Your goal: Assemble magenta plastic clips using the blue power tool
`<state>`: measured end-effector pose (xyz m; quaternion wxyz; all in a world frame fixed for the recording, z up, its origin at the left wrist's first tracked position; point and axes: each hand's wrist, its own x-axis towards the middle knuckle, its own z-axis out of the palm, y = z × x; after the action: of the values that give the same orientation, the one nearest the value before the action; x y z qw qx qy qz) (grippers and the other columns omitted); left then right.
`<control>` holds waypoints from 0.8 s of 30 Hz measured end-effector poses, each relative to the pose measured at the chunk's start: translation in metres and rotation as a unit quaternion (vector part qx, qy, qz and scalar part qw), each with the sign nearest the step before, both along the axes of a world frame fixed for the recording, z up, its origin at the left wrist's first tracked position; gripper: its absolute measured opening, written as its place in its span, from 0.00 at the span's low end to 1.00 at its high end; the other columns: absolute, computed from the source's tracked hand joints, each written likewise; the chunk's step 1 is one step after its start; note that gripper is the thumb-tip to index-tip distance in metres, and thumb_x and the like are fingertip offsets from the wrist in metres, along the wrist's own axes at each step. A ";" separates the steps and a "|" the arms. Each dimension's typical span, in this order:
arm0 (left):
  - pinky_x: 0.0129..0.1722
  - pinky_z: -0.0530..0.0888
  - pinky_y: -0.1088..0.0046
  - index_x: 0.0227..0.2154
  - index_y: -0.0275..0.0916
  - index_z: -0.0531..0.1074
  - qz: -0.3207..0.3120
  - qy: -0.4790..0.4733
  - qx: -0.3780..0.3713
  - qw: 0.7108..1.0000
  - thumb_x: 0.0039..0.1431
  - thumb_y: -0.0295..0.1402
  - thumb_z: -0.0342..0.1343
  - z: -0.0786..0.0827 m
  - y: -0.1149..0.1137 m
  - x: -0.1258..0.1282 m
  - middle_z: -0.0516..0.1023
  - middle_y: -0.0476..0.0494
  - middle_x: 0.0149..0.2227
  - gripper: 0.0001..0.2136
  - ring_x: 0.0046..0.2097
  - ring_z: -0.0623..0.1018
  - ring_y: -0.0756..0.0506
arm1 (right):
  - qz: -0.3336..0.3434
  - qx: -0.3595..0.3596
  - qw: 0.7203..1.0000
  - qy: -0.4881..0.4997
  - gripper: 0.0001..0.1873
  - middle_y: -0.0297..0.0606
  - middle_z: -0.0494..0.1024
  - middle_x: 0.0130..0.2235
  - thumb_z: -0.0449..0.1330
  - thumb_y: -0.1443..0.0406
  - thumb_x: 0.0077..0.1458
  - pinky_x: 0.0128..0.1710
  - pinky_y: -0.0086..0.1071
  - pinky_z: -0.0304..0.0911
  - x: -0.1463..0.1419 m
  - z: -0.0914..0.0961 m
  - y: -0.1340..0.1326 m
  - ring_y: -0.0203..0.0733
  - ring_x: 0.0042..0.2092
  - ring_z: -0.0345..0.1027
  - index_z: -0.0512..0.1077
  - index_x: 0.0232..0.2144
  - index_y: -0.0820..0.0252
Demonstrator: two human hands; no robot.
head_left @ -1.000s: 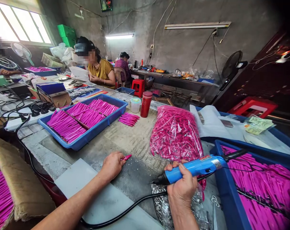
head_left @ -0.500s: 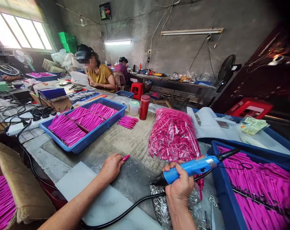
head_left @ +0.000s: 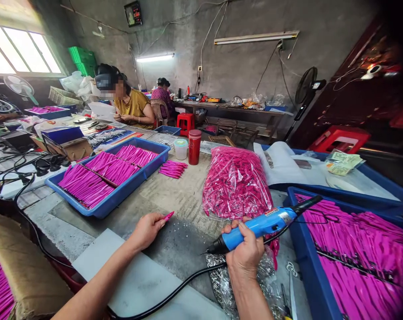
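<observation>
My left hand [head_left: 145, 230] is closed on a small pointed pink plastic piece [head_left: 169, 216], whose tip sticks out past the fingers. Tiny shiny metal rings or nuts [head_left: 179, 227] lie scattered on the table just beyond it. Wrapped round a blue corded electric screwdriver [head_left: 259, 227] is my right hand [head_left: 244, 253]; the thin bit points left and hangs near the table between the two hands. Behind the screwdriver sits a bulging clear bag of pink pieces [head_left: 236, 182]. A clear plastic bag of small metal parts [head_left: 217, 278] lies beneath my right wrist.
Blue trays [head_left: 108, 212] [head_left: 306, 249] of pink pieces stand left and right. A small pink pile [head_left: 173, 169], a lidded tub [head_left: 181, 150] and a red flask [head_left: 194, 149] are farther back. The black cord [head_left: 174, 293] crosses the front. Two people sit beyond; scissors [head_left: 292, 278] lie right.
The view has shifted slightly, so most things appear a little farther left. My left hand keeps hold of the pink piece and my right hand the electric screwdriver.
</observation>
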<state>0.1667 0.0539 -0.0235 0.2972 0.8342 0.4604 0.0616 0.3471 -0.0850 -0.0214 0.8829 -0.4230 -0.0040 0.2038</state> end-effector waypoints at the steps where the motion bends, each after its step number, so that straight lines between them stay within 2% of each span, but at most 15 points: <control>1: 0.33 0.66 0.76 0.33 0.39 0.75 0.003 -0.001 -0.012 1.000 0.54 0.36 0.45 0.001 0.001 -0.001 0.76 0.50 0.30 0.13 0.34 0.74 0.46 | -0.002 0.000 1.000 0.000 0.19 0.24 0.66 0.18 0.61 0.64 0.35 0.20 0.30 0.60 0.000 -0.001 0.000 0.35 0.18 0.62 0.60 0.32 0.58; 7: 0.32 0.67 0.75 0.33 0.39 0.74 -0.011 0.010 -0.013 1.000 0.54 0.36 0.44 0.001 0.001 -0.001 0.76 0.51 0.28 0.14 0.34 0.74 0.46 | -0.002 0.006 1.000 -0.001 0.18 0.24 0.67 0.18 0.61 0.64 0.34 0.19 0.28 0.59 0.000 0.002 0.000 0.34 0.18 0.62 0.61 0.31 0.58; 12: 0.38 0.68 0.74 0.34 0.39 0.74 -0.046 0.042 0.088 0.994 0.57 0.32 0.45 -0.004 -0.008 0.002 0.76 0.45 0.35 0.12 0.38 0.74 0.46 | 0.002 0.006 1.000 0.006 0.19 0.24 0.66 0.18 0.60 0.64 0.34 0.19 0.28 0.59 0.000 0.004 0.001 0.33 0.18 0.61 0.60 0.32 0.58; 18: 0.38 0.68 0.72 0.28 0.38 0.73 -0.050 0.107 0.163 0.980 0.58 0.31 0.46 -0.011 -0.017 0.006 0.74 0.42 0.33 0.11 0.38 0.73 0.44 | -0.003 0.000 1.000 0.001 0.17 0.24 0.66 0.18 0.60 0.64 0.35 0.19 0.29 0.59 0.000 0.003 0.001 0.34 0.18 0.62 0.60 0.31 0.58; 24: 0.36 0.66 0.74 0.24 0.37 0.71 -0.043 0.139 0.134 0.980 0.58 0.29 0.47 -0.005 -0.017 0.010 0.73 0.43 0.32 0.10 0.37 0.73 0.46 | -0.001 -0.011 1.000 -0.006 0.18 0.25 0.66 0.20 0.60 0.63 0.35 0.20 0.30 0.60 0.000 0.002 0.000 0.34 0.19 0.62 0.60 0.32 0.58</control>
<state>0.1767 0.0373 -0.0282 0.1184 0.8860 0.4483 -0.0065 0.3471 -0.0850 -0.0193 0.8781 -0.4343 -0.0069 0.2006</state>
